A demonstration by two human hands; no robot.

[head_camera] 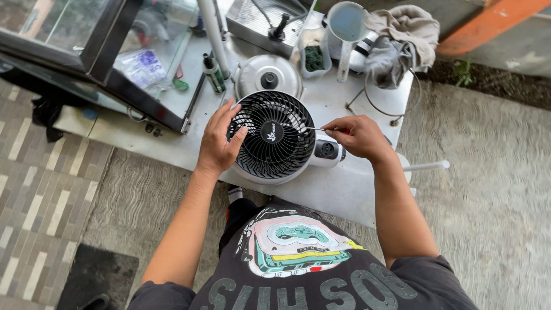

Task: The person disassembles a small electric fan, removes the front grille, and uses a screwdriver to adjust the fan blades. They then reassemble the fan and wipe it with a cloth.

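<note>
Metal table (pixel 356 189), small fan (pixel 275 140), pot lid (pixel 268 74), crumpled cloth (pixel 402 40), glass case (pixel 115 51)

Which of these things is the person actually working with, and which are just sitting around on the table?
In use:
- small fan with black grille, steadied by the left hand
- thin metal tool, held by the right hand against the grille

Lying about:
- pot lid
- small bottle
- grey measuring jug
- crumpled cloth
- glass case
</note>
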